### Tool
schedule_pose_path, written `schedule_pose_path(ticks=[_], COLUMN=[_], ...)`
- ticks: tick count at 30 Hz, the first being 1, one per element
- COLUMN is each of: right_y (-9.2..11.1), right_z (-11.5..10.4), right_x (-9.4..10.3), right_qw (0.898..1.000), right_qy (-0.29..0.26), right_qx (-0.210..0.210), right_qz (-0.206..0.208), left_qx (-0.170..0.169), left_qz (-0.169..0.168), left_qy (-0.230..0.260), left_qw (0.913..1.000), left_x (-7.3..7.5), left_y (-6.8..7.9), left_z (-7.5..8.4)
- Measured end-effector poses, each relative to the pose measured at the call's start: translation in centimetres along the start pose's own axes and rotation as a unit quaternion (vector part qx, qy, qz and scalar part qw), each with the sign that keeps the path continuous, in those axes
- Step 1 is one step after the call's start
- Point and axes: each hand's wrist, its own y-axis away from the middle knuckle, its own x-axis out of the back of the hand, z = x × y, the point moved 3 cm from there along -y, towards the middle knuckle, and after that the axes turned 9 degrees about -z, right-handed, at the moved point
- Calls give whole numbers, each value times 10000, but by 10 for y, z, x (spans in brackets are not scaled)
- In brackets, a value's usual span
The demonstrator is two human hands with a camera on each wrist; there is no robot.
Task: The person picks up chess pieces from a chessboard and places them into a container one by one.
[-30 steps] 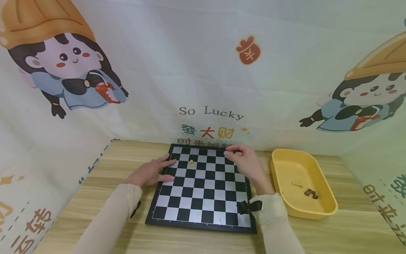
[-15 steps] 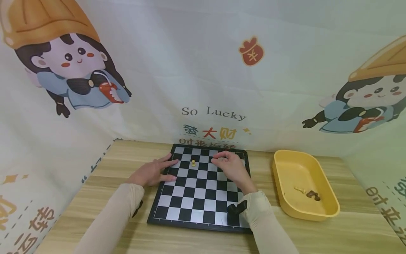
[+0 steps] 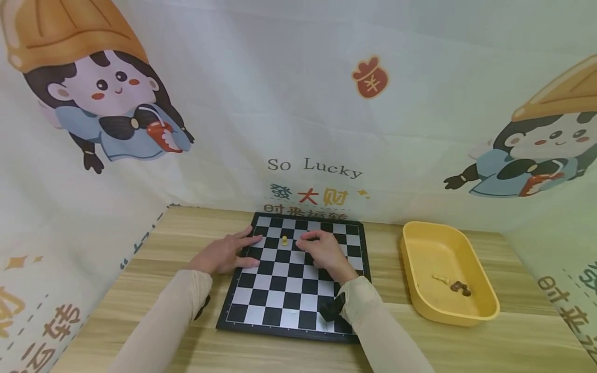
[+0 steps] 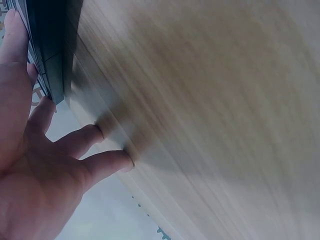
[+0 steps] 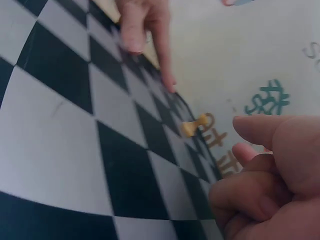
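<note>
A small yellow chess pawn (image 3: 284,241) stands upright on a black-and-white chessboard (image 3: 280,299), towards its far left. My left hand (image 3: 225,253) lies spread at the board's left edge, with thumb and index finger over the border. The left wrist view shows its other fingers reaching down beside the board. Just right of the pawn, my right hand (image 3: 324,252) hovers over the board. In the right wrist view its index finger and thumb point towards the pawn (image 5: 194,125) without touching it, while the other fingers bend loosely; nothing shows between them.
A yellow plastic tray (image 3: 410,274) stands on the wooden table (image 3: 522,331) right of the board. Inside lie a cream chess piece (image 3: 441,280) and dark brown pieces (image 3: 460,288). A printed cloth (image 3: 280,103) hangs close behind the board.
My right hand has moved left across the board, from its far right corner to beside the pawn. My left hand keeps its place at the edge. The view has shifted slightly.
</note>
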Motion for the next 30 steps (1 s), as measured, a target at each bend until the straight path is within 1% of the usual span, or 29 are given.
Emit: schedule_pose_path(ticks=[5,12,18,25,28,30], right_y=[-6,-12,-18,-24,-25,-26], right_z=[1,-3,-7,-7,-6,-5], right_x=[-8,-17,-20,-26,-29,-30], right_qw=[9998,9999,9999,9990,9991,9996], right_qy=[182,-72,149,-428,-417,-279], right_qx=[39,78,57,-103,-110,-100], right_qz=[-12,-46,11,-79,-24,36], left_qx=[8,-8,-63,-57,-73,-60], left_qz=[-46,-28,-17,-19,-22,-24], left_qy=[44,28,-37,-44,-55,-35], left_qw=[10000,10000,10000,10000,10000,10000], left_x=[-1,0,1,0,1,1], left_y=[1,0,-1,0,0,0], left_z=[1,0,0,-1,-2,-2])
